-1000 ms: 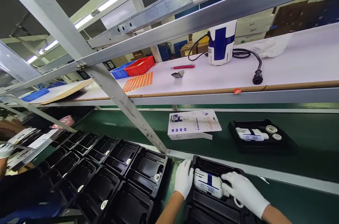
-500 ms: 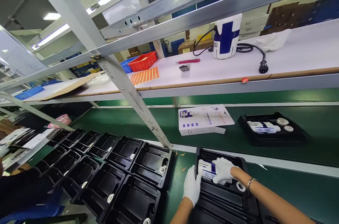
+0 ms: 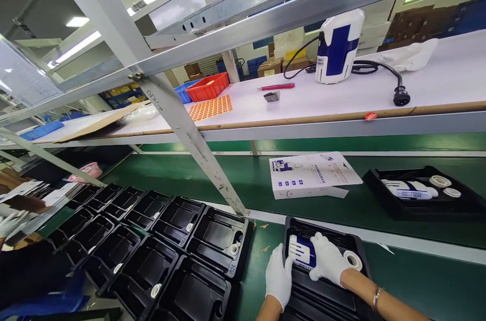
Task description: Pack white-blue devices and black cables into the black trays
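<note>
A black plastic tray (image 3: 343, 299) lies on the green belt at the bottom centre. In its upper part sits a white and blue device (image 3: 302, 251). My right hand (image 3: 327, 259), in a white glove, lies curled over the device's right end. My left hand (image 3: 278, 276), gloved too, grips the tray's left rim with its fingers curled round it. A white tape ring (image 3: 353, 259) rests in the tray's right corner.
Several empty black trays (image 3: 167, 250) are stacked in rows at the lower left. A flat printed box (image 3: 313, 174) and a filled tray (image 3: 419, 194) lie further up the green belt. A slanted metal post (image 3: 197, 149) crosses the view. Another person's gloved hand (image 3: 11, 222) shows at far left.
The camera has shifted, so everything sits further right in the picture. My right hand has stayed on the device while my left hand keeps hold of the tray's left edge.
</note>
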Demonstrator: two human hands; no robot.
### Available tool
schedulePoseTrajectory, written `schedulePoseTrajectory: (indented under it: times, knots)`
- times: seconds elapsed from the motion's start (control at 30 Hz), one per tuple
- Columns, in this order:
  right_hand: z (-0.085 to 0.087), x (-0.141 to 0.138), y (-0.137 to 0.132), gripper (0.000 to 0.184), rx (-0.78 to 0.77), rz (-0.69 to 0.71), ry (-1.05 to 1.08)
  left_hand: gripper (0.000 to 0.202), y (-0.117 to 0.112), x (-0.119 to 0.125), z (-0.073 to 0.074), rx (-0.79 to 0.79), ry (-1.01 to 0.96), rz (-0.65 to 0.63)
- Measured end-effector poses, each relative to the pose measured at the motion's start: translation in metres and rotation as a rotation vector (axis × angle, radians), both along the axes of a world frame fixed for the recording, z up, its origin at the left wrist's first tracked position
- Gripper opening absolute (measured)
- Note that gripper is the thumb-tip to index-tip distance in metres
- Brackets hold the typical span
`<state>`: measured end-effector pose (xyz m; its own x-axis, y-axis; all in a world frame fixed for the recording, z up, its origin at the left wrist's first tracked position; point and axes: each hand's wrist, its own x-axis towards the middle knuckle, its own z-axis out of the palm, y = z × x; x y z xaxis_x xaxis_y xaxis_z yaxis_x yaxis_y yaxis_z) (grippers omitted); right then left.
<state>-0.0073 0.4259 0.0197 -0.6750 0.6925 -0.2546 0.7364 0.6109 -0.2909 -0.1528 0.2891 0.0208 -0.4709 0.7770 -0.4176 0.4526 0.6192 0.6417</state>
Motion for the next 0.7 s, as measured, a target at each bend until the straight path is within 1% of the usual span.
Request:
schedulePoseTrajectory:
  times: [0.07, 0.1, 0.17, 0.2, 0.23, 0.33, 0.4, 0.43, 0.5, 0.57, 0.63, 0.7]
  knots:
    - [-0.002, 0.002, -0.007, 0.053, 0.074, 0.021, -0.062, 0.062, 0.000, 0.000, 0.003, -0.023, -0.005, 0.005]
    - [-0.003, 0.004, -0.013, 0.052, 0.117, 0.038, -0.080, 0.062, 0.001, 0.000, 0.005, -0.034, -0.004, 0.006]
    - [-0.005, 0.009, -0.025, 0.039, 0.190, 0.089, -0.086, 0.061, 0.002, 0.000, 0.009, -0.061, 0.000, 0.011]
    - [-0.008, 0.012, -0.032, 0.036, 0.222, 0.124, -0.077, 0.061, 0.003, 0.001, 0.011, -0.076, 0.001, 0.015]
    - [-0.013, 0.015, -0.038, 0.037, 0.261, 0.161, -0.060, 0.061, 0.003, 0.001, 0.011, -0.092, -0.001, 0.018]
    - [-0.040, 0.025, -0.051, 0.040, 0.466, 0.224, 0.042, 0.061, 0.004, 0.000, 0.009, -0.118, 0.006, 0.020]
    - [-0.062, 0.029, -0.053, 0.040, 0.600, 0.220, 0.121, 0.062, 0.004, -0.001, 0.004, -0.109, 0.017, 0.011]
    - [-0.072, 0.030, -0.053, 0.039, 0.630, 0.214, 0.152, 0.062, 0.004, -0.001, 0.001, -0.104, 0.025, 0.005]
    - [-0.088, 0.030, -0.051, 0.037, 0.642, 0.210, 0.203, 0.063, 0.004, -0.002, -0.003, -0.105, 0.036, -0.008]
    - [-0.097, 0.029, -0.049, 0.033, 0.638, 0.211, 0.252, 0.064, 0.004, -0.002, -0.006, -0.120, 0.048, -0.013]
    - [-0.098, 0.030, -0.049, 0.031, 0.640, 0.202, 0.286, 0.064, 0.004, -0.002, -0.008, -0.125, 0.059, -0.010]
    - [-0.091, 0.031, -0.050, 0.030, 0.640, 0.200, 0.285, 0.063, 0.003, -0.002, -0.009, -0.118, 0.060, -0.002]
